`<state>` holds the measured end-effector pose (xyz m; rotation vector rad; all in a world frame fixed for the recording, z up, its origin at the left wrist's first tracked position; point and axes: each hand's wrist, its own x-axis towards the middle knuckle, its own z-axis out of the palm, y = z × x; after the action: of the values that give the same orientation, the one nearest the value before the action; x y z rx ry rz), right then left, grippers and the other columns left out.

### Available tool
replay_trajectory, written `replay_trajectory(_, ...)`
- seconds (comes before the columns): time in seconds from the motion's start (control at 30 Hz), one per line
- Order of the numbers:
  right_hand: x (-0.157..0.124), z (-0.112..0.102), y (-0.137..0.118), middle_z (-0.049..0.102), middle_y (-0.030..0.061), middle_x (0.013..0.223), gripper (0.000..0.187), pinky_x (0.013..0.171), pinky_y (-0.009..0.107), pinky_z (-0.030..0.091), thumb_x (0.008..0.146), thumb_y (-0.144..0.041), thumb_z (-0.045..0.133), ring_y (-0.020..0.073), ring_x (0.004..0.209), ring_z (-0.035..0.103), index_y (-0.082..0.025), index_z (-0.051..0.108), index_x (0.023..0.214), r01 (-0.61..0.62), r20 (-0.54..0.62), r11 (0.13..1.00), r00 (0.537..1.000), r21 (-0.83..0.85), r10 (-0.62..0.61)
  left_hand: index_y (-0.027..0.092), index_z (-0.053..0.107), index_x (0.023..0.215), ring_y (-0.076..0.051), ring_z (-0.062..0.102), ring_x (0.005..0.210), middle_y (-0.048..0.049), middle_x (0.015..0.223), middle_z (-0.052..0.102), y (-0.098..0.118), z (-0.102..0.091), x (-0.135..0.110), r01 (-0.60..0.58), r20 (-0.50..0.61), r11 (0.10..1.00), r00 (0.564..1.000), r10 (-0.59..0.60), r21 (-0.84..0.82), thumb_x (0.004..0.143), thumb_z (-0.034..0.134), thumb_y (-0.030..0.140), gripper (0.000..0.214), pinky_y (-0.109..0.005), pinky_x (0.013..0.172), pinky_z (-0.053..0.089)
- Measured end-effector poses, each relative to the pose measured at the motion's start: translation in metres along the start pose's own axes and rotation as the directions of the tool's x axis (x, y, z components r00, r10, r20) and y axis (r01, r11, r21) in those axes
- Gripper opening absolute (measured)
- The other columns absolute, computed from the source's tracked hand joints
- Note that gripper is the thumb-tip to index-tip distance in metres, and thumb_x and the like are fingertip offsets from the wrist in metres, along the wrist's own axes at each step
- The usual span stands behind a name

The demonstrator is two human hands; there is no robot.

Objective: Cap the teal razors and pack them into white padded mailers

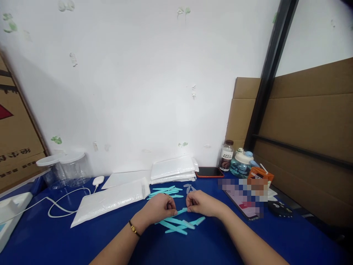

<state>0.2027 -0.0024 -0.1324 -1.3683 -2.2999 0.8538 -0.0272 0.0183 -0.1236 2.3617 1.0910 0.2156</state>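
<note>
Both my hands rest on a blue table [55, 243] with their fingers curled. My left hand [160, 208] and my right hand [200, 203] pinch the two ends of one thin turquoise strip [182, 211] between them. Under the hands lie several more turquoise strips [180, 224], loosely crossed. A second heap of the same strips [165, 191] lies just beyond the left hand. A ring is on my left hand and a dark bracelet on that wrist.
A white padded bag [110, 201] lies left of the hands, with a stack of white bags [173, 169] behind. Clear plastic jars [66, 170], a white cable [66, 200], a phone [209, 172], bottles [226, 155], an orange carton [259, 173] and cardboard panels [309, 121] stand around.
</note>
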Motion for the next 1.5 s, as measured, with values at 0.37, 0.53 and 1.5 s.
replay_trajectory(0.37, 0.003, -0.017, 0.020, 0.055, -0.0007, 0.071, 0.006, 0.056, 0.020, 0.035, 0.074, -0.019, 0.061, 0.0109, 0.062, 0.048, -0.016, 0.057, 0.078, -0.086, -0.267, 0.996, 0.960, 0.003, 0.084, 0.022, 0.065, 0.084, -0.016, 0.057, 0.077, -0.0029, 0.086, 0.064, -0.018, -0.019, 0.005, 0.099, -0.264, 0.964, 0.964, -0.031, 0.245, 0.081, 0.046, 0.027, 0.020, -0.024, 0.068, 0.037)
replay_trajectory(0.53, 0.000, -0.014, 0.009, 0.054, 0.0012, 0.083, 0.013, 0.060, 0.020, 0.039, 0.073, -0.028, 0.066, 0.0113, 0.068, 0.050, -0.017, 0.061, 0.078, 0.045, -0.237, 0.999, 0.970, -0.020, -0.049, 0.022, 0.063, 0.093, -0.016, 0.056, 0.083, -0.0026, 0.093, 0.061, -0.015, -0.019, 0.001, 0.056, -0.262, 0.987, 0.965, -0.015, 0.152, 0.078, 0.053, 0.036, 0.023, -0.024, 0.072, 0.040)
replay_trajectory(1.5, 0.001, -0.019, 0.009, 0.062, 0.0036, 0.080, 0.014, 0.061, 0.023, 0.038, 0.079, -0.023, 0.053, 0.0142, 0.069, 0.054, -0.018, 0.066, 0.078, -0.037, -0.354, 0.991, 0.935, -0.131, -0.012, 0.025, 0.066, 0.089, -0.015, 0.053, 0.078, 0.0012, 0.088, 0.058, -0.027, -0.045, -0.018, 0.003, 0.031, 1.000, 1.000, -0.004, 0.021, 0.060, 0.070, 0.040, 0.033, -0.022, 0.065, 0.041)
